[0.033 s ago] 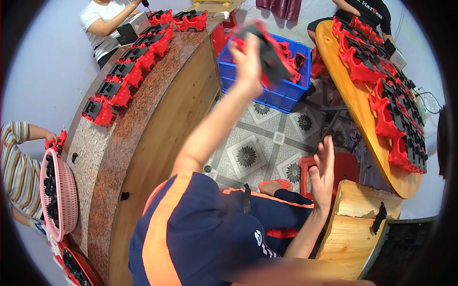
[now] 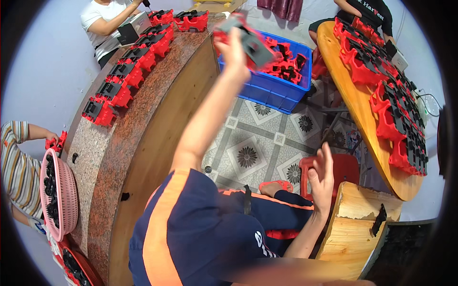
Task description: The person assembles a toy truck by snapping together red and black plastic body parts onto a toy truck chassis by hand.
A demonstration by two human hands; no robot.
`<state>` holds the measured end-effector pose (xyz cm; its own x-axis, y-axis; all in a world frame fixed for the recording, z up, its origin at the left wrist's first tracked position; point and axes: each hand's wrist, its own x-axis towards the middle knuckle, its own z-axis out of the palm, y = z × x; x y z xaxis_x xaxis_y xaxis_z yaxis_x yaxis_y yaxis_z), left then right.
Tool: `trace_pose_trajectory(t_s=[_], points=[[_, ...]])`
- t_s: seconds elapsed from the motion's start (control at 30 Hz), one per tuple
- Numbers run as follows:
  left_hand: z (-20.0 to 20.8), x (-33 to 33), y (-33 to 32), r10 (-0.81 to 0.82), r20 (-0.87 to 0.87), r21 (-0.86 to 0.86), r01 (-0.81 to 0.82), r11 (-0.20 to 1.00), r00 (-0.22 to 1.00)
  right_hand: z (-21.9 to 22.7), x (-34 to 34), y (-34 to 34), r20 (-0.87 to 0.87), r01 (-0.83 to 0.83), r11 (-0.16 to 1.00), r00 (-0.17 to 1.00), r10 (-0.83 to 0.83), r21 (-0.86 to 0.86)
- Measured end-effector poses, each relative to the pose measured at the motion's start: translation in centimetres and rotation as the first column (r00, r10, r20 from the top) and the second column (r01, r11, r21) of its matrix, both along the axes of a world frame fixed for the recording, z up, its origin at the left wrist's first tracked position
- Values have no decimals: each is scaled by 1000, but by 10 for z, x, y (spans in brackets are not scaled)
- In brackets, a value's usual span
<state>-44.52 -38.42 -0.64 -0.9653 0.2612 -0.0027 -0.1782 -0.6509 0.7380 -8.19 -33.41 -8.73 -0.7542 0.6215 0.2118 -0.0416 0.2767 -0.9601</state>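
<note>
My left hand, stretched far out at the upper middle, grips a red-and-black plastic part. The part is tilted and a little blurred, and it hangs over the near left corner of a blue plastic crate. Inside that crate lie several loose red-and-black parts. Above a red stool, my right hand is raised with its fingers stretched out and nothing in it.
Red-and-black assemblies line the curved stone counter at left; more cover the wooden table at right. A pink basket holds black pieces. One black piece lies on a wooden board. Three other people work around the room.
My left hand has swung left with the plastic part, toward the stone counter, uncovering more of the crate's contents. My right hand has dropped very slightly.
</note>
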Motion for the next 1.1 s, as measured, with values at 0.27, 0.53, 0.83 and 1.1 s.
trace_pose_trajectory(t_s=[0.27,0.53,0.83,1.1], points=[[-51,-248,-54,488,298,-170,-457,873,820,-62,30,-7,252,134,973,964,-84,-190],[-59,-367,-105,664,318,-372,-555,744,676,-91,37,-15,282,169,959,954,-101,-228],[-90,-176,40,502,131,-502,-379,777,855,-133,105,-70,387,430,872,864,-322,-233],[-201,159,63,-478,-133,-733,238,637,868,-170,128,-106,258,583,810,775,-577,60]])
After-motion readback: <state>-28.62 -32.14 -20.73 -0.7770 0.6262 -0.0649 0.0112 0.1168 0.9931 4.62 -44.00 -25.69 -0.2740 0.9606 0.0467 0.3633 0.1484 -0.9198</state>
